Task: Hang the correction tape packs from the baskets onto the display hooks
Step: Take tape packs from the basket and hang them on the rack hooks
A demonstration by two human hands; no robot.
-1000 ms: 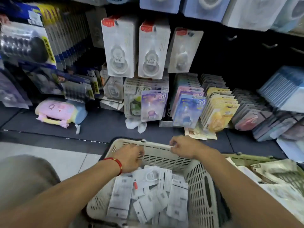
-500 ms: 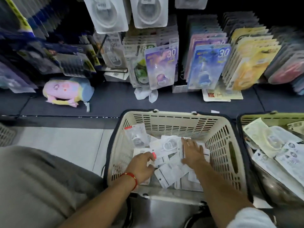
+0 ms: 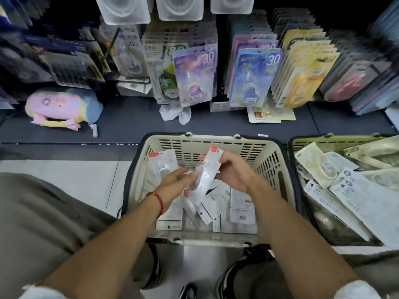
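Holding: both hands meet over the cream basket (image 3: 216, 141) on one white correction tape pack (image 3: 210, 167) with a red top corner, raised above the loose packs.
Right hand (image 3: 232, 171): fingers curled round the upper part of the pack; the thumb side is hidden behind the card.
Left hand (image 3: 176, 180): fingers reach to the lower end of the pack, which is blurred; it seems to pinch the pack there, though the fingertips merge with the plastic. A red bracelet (image 3: 157, 198) circles the wrist.
Loose packs (image 3: 240, 209): a pile of white cards lies on the basket floor, partly covered by the forearms; print too small to read. One more red-cornered pack (image 3: 162, 161) leans against the left inner wall.
Second basket (image 3: 336, 140): just right of the first, cut off by the frame edge, filled with pale packets (image 3: 323, 165).
Display: hanging rows of packs, purple (image 3: 195, 76), blue (image 3: 253, 77) and yellow (image 3: 302, 83), stand behind the baskets; the hooks themselves are hidden by the cards. The clear packs (image 3: 179, 7) at the top are cropped.
Shelf left: a pastel plush case (image 3: 60, 106) lies on the dark ledge; goods above it are smeared by blur.
Bottom edge: knees and dark shoes (image 3: 231, 275), partly hidden.
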